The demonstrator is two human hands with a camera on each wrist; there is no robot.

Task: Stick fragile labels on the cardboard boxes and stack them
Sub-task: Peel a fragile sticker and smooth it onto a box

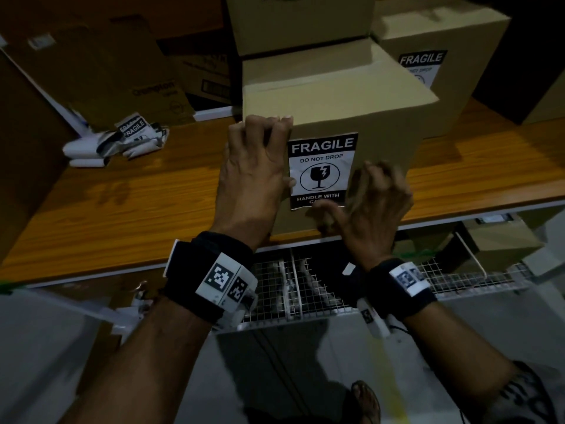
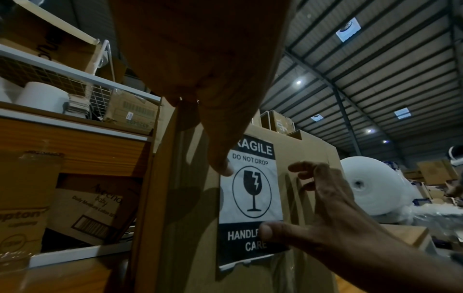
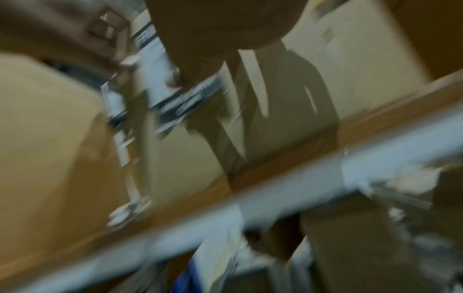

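A brown cardboard box [image 1: 336, 96] stands on the wooden table [image 1: 122, 203] with a black-and-white fragile label [image 1: 321, 169] on its front face. My left hand [image 1: 269, 154] lies against the box's front left, bent fingertips near the top corner, thumb on the label's left edge. My right hand [image 1: 363, 200] is at the label's lower right, its thumb pressing the bottom band, its fingers bent and spread just off the cardboard. In the left wrist view the label [image 2: 250, 188] shows a slightly lifted bottom edge under the right hand [image 2: 325, 208]. The right wrist view is blurred.
Another box [image 1: 299, 22] sits on top of this one. A labelled box [image 1: 434, 56] stands behind to the right. Crumpled label backings [image 1: 119, 139] lie on the table at the left, with printed cartons [image 1: 137, 81] behind. A wire rack [image 1: 305, 289] hangs under the table edge.
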